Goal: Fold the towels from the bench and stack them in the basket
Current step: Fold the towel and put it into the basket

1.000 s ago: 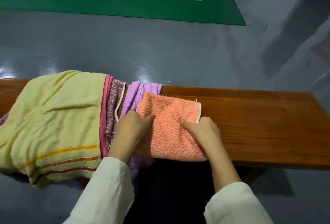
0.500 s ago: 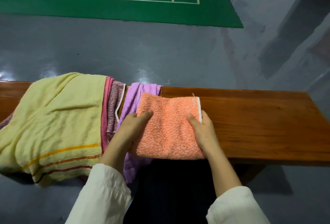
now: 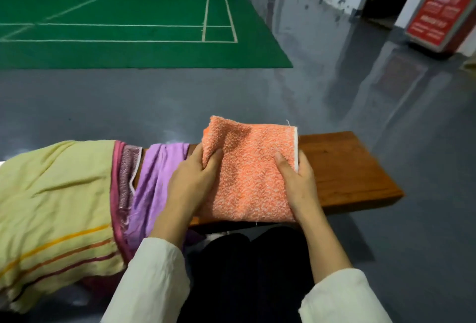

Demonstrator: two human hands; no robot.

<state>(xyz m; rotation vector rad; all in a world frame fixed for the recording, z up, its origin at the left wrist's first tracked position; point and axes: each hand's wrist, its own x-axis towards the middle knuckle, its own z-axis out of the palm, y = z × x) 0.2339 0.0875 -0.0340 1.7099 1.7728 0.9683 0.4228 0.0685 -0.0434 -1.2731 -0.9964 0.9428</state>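
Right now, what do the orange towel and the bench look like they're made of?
The orange towel: looks like looped terry cloth, probably cotton, matte; nubbly orange-and-white flecked surface, white stitched edge. The bench: seemingly solid wood, reddish-brown with a smooth semi-gloss finish; grain streaks show along the top.

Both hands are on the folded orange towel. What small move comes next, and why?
Probably lift the orange towel clear of the bench: the left hand and right hand grip its side edges, and it looks folded compact. The basket is out of view.
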